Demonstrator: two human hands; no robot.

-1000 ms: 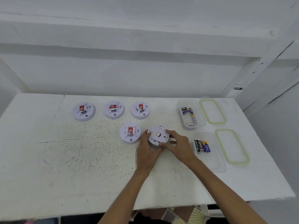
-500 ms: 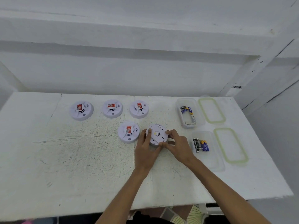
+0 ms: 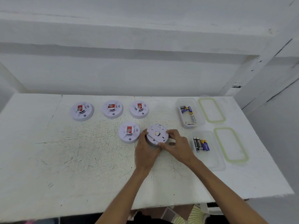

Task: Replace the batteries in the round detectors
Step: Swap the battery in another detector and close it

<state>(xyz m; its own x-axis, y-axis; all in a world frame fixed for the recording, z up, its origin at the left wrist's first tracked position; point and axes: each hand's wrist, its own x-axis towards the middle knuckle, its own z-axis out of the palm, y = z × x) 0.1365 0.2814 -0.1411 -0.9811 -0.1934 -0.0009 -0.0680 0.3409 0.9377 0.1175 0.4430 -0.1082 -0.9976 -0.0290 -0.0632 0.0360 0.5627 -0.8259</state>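
A round white detector [image 3: 157, 133] lies upside down on the white table [image 3: 68, 159], its back plate facing up and slightly tilted. My left hand [image 3: 145, 151] grips its left edge and my right hand [image 3: 178, 145] grips its right and front edge. Another detector [image 3: 129, 132] with a red label sits face up just to its left. Three more face-up detectors [image 3: 81, 111], [image 3: 112, 109], [image 3: 139, 109] stand in a row farther back. Batteries [image 3: 201, 144] lie in a clear tub to the right of my right hand.
A second clear tub [image 3: 189, 113] with several batteries stands at the back right. Two green-rimmed lids [image 3: 211, 110], [image 3: 230, 145] lie to the right of the tubs. A white wall rises behind the table; the table's front edge is near my forearms.
Both hands have stayed on the upturned detector. Its back plate looks slightly turned and lifted at one side compared with a second ago.
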